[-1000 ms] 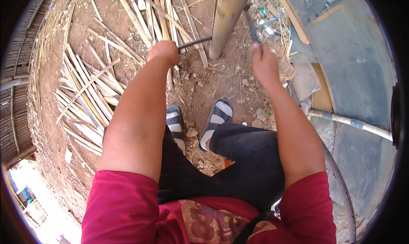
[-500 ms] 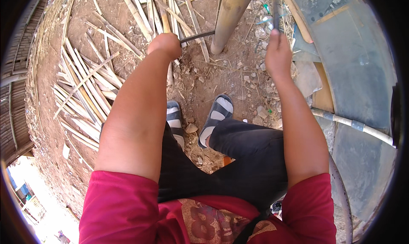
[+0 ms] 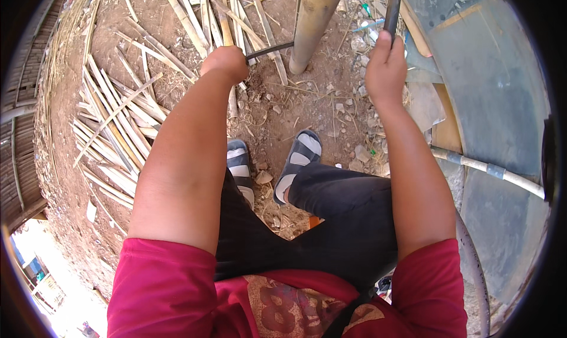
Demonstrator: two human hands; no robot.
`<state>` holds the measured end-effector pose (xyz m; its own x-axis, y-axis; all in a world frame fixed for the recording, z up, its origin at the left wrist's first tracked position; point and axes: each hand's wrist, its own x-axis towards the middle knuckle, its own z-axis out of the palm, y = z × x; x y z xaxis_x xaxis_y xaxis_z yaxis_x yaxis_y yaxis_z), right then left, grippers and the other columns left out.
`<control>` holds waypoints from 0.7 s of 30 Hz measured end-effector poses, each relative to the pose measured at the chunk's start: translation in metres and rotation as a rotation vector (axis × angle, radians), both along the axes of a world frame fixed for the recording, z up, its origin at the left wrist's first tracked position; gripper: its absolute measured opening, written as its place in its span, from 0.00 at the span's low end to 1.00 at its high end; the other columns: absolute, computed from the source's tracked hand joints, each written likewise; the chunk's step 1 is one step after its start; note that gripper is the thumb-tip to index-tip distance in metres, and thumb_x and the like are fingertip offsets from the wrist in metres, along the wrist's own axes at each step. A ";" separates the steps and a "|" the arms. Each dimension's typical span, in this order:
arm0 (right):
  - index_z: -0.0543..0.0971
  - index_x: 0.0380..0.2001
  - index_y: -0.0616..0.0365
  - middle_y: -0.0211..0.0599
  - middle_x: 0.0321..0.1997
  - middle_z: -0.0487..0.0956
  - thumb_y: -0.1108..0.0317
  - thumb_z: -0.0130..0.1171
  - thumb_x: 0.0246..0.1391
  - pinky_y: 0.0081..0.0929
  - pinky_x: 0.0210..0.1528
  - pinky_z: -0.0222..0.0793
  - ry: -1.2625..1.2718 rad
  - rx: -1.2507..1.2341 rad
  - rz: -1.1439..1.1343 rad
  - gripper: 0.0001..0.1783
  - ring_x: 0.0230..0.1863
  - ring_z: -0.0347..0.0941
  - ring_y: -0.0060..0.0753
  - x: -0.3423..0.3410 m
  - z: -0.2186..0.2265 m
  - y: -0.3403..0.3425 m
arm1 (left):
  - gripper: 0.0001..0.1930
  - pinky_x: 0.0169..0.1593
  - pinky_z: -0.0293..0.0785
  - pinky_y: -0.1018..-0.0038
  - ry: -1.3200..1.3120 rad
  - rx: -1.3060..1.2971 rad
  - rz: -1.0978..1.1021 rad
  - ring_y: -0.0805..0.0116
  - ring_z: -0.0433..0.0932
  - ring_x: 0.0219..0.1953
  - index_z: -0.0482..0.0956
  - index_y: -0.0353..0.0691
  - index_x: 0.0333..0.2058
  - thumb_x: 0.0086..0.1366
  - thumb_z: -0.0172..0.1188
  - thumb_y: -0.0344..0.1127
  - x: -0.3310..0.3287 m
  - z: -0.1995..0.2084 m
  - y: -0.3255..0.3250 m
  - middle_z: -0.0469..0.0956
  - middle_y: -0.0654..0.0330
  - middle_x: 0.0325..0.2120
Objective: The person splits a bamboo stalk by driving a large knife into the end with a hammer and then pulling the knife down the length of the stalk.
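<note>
My left hand (image 3: 224, 65) is closed round the near end of a narrow dark metal blade (image 3: 270, 50). The blade's far end meets the side of a thick bamboo pole (image 3: 312, 28), which stands tilted with its lower end at the ground. Along the pole's left side runs a thin dark line, like a split. My right hand (image 3: 387, 69) grips the dark handle of a hammer (image 3: 393, 10), thumb along it. The hammer's head lies beyond the top edge of the view.
Many split bamboo strips (image 3: 118, 116) lie heaped on the dirt at the left, with more strips (image 3: 218, 13) ahead. Grey sheets (image 3: 496, 90) and a white pipe (image 3: 472, 162) are at the right. Stones (image 3: 362, 154) lie near my sandalled feet (image 3: 298, 161).
My right hand has tilted the hammer, so its handle leans further right and its head has left the view. My left hand still holds the blade against the pole.
</note>
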<state>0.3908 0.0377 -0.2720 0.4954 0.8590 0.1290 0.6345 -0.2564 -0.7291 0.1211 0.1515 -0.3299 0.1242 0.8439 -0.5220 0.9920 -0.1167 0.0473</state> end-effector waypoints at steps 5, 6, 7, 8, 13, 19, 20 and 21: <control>0.76 0.40 0.64 0.64 0.32 0.81 0.45 0.45 0.72 0.58 0.43 0.71 -0.196 -0.298 0.050 0.29 0.39 0.79 0.71 0.020 -0.101 -0.030 | 0.16 0.55 0.82 0.61 0.028 0.019 0.027 0.53 0.84 0.53 0.86 0.41 0.50 0.64 0.60 0.34 0.013 0.003 0.003 0.84 0.49 0.51; 0.76 0.39 0.63 0.61 0.31 0.81 0.44 0.45 0.73 0.55 0.42 0.71 -0.177 -0.285 0.035 0.29 0.37 0.79 0.65 0.024 -0.097 -0.026 | 0.16 0.55 0.82 0.62 0.032 0.000 0.020 0.53 0.84 0.53 0.86 0.41 0.50 0.64 0.60 0.33 0.011 0.004 0.003 0.84 0.48 0.51; 0.75 0.38 0.63 0.57 0.30 0.80 0.44 0.46 0.73 0.52 0.40 0.70 -0.158 -0.276 0.019 0.29 0.35 0.79 0.60 0.031 -0.083 -0.019 | 0.16 0.55 0.82 0.62 0.035 -0.023 0.012 0.53 0.84 0.53 0.86 0.41 0.50 0.64 0.60 0.33 0.010 0.005 0.003 0.84 0.48 0.51; 0.75 0.37 0.62 0.53 0.29 0.80 0.43 0.46 0.73 0.48 0.39 0.70 -0.142 -0.263 0.008 0.29 0.34 0.79 0.55 0.036 -0.069 -0.009 | 0.17 0.55 0.82 0.62 0.037 -0.042 0.011 0.53 0.84 0.53 0.86 0.40 0.50 0.64 0.60 0.33 0.009 0.005 0.004 0.84 0.48 0.51; 0.74 0.41 0.63 0.61 0.30 0.81 0.45 0.49 0.71 0.59 0.39 0.70 -0.010 0.041 -0.060 0.27 0.35 0.79 0.68 0.020 -0.023 -0.004 | 0.17 0.55 0.81 0.62 0.039 -0.047 -0.003 0.52 0.85 0.52 0.86 0.40 0.50 0.64 0.59 0.34 0.000 -0.004 0.004 0.85 0.49 0.50; 0.74 0.41 0.62 0.60 0.31 0.82 0.46 0.48 0.72 0.57 0.38 0.72 -0.125 -0.301 0.074 0.25 0.35 0.80 0.68 0.010 -0.079 -0.023 | 0.17 0.56 0.81 0.60 0.041 -0.004 -0.007 0.51 0.84 0.53 0.85 0.40 0.50 0.63 0.60 0.34 0.008 0.000 0.002 0.84 0.48 0.51; 0.74 0.42 0.62 0.61 0.32 0.82 0.46 0.47 0.72 0.58 0.39 0.72 -0.102 -0.263 0.070 0.25 0.37 0.80 0.69 0.013 -0.067 -0.019 | 0.17 0.56 0.81 0.60 0.035 -0.017 -0.010 0.52 0.84 0.53 0.86 0.40 0.49 0.63 0.60 0.34 0.007 0.002 0.003 0.84 0.48 0.50; 0.74 0.42 0.62 0.62 0.33 0.82 0.47 0.47 0.72 0.59 0.41 0.73 -0.077 -0.240 0.078 0.25 0.38 0.79 0.70 0.014 -0.044 -0.010 | 0.17 0.56 0.81 0.61 0.036 -0.019 0.000 0.52 0.84 0.53 0.86 0.40 0.49 0.62 0.60 0.34 0.001 -0.002 0.000 0.84 0.48 0.50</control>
<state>0.4046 0.0273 -0.3162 0.4232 0.9048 -0.0480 0.7102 -0.3641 -0.6025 0.1223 0.1517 -0.3317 0.1049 0.8338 -0.5419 0.9931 -0.1162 0.0135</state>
